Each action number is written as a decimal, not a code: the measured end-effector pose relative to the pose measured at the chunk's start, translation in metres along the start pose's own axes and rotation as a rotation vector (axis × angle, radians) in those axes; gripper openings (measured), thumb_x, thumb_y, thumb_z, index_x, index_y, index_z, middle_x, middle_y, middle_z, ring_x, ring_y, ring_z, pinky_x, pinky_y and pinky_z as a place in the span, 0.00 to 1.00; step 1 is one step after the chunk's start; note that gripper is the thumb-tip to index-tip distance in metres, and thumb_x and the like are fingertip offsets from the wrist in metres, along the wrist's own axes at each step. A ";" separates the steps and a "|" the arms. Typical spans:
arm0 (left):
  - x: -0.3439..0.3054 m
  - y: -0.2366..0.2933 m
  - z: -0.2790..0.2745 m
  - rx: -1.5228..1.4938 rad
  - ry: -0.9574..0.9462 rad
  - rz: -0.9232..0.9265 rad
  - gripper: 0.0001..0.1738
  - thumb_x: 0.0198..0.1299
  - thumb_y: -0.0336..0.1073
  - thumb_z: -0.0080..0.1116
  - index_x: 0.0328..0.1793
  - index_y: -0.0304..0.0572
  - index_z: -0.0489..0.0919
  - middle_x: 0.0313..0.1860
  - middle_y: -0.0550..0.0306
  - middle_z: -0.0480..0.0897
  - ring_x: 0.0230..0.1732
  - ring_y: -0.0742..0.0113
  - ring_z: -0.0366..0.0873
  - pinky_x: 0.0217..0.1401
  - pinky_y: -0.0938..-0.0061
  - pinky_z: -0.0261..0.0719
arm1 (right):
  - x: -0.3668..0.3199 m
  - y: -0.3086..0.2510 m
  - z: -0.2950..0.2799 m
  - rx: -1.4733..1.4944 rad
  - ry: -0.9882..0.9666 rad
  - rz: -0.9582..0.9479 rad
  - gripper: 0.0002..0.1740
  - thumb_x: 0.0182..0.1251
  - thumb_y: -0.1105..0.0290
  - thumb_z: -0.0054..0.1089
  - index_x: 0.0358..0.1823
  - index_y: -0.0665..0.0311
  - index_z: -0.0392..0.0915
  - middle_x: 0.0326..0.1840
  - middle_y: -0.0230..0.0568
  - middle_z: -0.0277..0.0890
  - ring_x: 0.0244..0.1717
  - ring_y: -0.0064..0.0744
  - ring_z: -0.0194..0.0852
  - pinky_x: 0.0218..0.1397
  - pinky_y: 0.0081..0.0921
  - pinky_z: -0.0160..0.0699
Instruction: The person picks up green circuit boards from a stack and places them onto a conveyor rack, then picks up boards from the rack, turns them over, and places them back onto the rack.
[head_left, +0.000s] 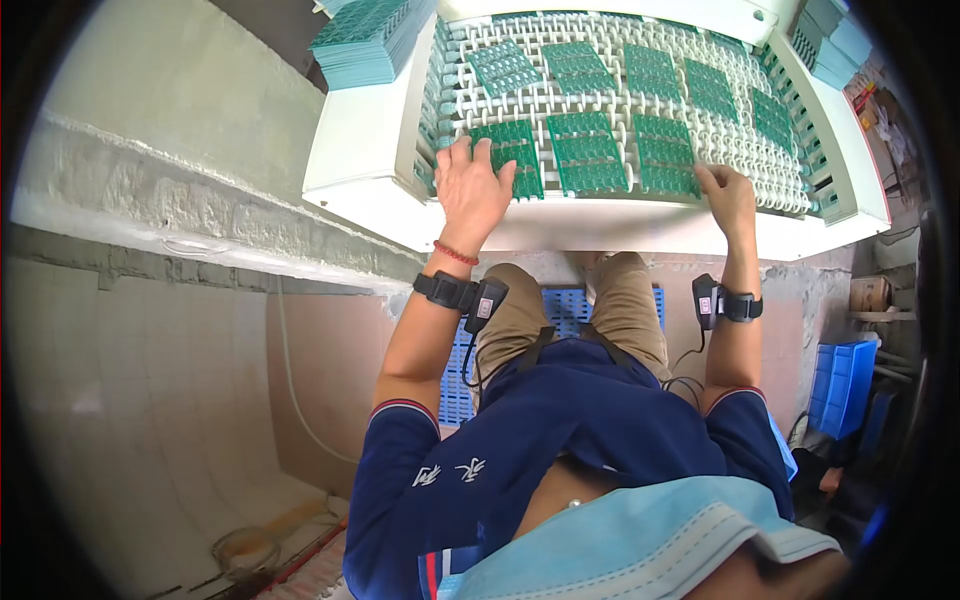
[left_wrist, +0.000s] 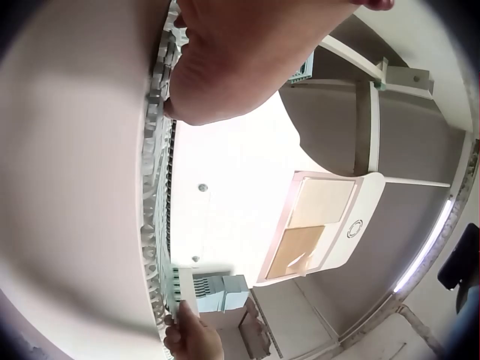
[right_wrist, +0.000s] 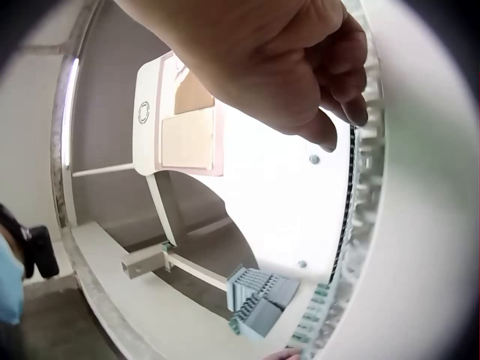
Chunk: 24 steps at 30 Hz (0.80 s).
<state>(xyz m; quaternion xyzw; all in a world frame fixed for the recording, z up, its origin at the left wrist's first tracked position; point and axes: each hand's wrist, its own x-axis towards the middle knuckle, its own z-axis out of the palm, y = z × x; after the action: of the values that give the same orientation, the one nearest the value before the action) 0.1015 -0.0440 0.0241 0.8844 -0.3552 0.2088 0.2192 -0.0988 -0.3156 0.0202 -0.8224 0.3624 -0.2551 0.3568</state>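
Green circuit boards lie in two rows on the white roller conveyor (head_left: pixel 590 108) in the head view. My left hand (head_left: pixel 472 190) is at the left front board (head_left: pixel 508 158), fingers spread over its left edge and thumb by its near side. A middle front board (head_left: pixel 585 152) lies untouched between my hands. My right hand (head_left: pixel 730 195) has its loosely bent fingertips at the near right corner of the right front board (head_left: pixel 664 155). In the right wrist view, the right hand (right_wrist: pixel 307 71) shows thumb and fingers apart, with nothing visible between them.
Several boards, such as one back-row board (head_left: pixel 578 67), lie farther in. A board stack (head_left: pixel 368 45) stands on the machine's left corner and another stack (head_left: pixel 835 45) on its right. A white frame (head_left: pixel 365 135) borders the rollers. A blue crate (head_left: pixel 842 388) sits at the right.
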 end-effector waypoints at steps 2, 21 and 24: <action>0.003 0.002 -0.001 0.014 0.004 0.017 0.24 0.46 0.43 0.62 0.47 0.35 0.76 0.51 0.42 0.71 0.53 0.46 0.64 0.55 0.61 0.64 | -0.003 0.002 -0.007 -0.189 0.207 -0.050 0.17 0.56 0.56 0.59 0.31 0.66 0.79 0.19 0.37 0.74 0.23 0.25 0.70 0.30 0.23 0.70; 0.132 -0.003 -0.082 0.199 0.296 0.171 0.23 0.45 0.39 0.64 0.45 0.31 0.75 0.44 0.41 0.76 0.45 0.45 0.72 0.49 0.63 0.71 | -0.004 0.047 0.022 0.380 0.496 -0.394 0.10 0.59 0.72 0.58 0.22 0.68 0.74 0.16 0.29 0.66 0.20 0.14 0.56 0.23 0.14 0.58; 0.159 -0.023 -0.077 0.339 0.355 0.158 0.26 0.44 0.43 0.64 0.46 0.33 0.75 0.46 0.43 0.75 0.47 0.46 0.70 0.51 0.60 0.68 | -0.004 0.048 0.021 0.371 0.494 -0.410 0.10 0.59 0.72 0.58 0.23 0.68 0.74 0.17 0.30 0.67 0.20 0.16 0.57 0.23 0.14 0.59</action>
<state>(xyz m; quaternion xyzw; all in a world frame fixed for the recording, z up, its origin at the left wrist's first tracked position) 0.2062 -0.0728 0.1648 0.8275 -0.3389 0.4339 0.1100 -0.1063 -0.3270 -0.0303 -0.7127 0.2129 -0.5736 0.3429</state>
